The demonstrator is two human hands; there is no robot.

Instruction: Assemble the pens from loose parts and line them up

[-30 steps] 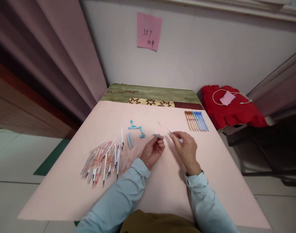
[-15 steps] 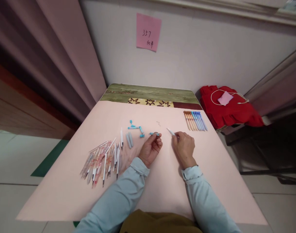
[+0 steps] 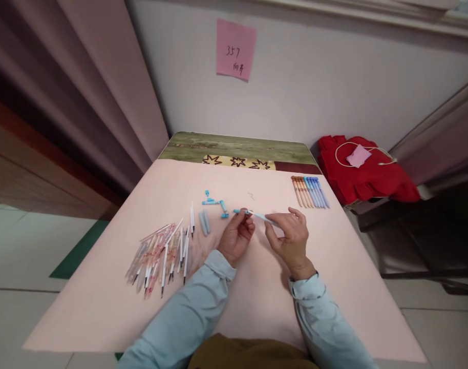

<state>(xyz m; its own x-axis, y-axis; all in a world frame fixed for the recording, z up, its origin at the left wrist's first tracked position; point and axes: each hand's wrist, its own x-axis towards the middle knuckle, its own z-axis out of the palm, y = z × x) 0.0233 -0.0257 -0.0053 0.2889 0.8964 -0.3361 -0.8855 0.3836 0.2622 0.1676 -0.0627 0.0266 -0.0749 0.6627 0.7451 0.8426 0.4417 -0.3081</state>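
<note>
My left hand (image 3: 237, 237) pinches a small blue pen part (image 3: 241, 211) between thumb and fingers, just above the pink table cover (image 3: 103, 287). My right hand (image 3: 290, 236) pinches a pale pen barrel (image 3: 261, 217) whose far end meets the blue part. The two hands are close together at the table's middle. Loose blue pen pieces (image 3: 217, 203) and two grey barrels (image 3: 205, 222) lie just left of my left hand.
A heap of white refills and clear barrels (image 3: 163, 253) lies at the left. A row of finished orange and blue pens (image 3: 310, 191) sits at the far right. A red cloth (image 3: 366, 171) with a cable lies beside the table. A pink note (image 3: 235, 48) hangs on the wall.
My right hand turned the pale barrel from pointing away to pointing left and brought it up to the blue part in my left hand. Both hands drew together.
</note>
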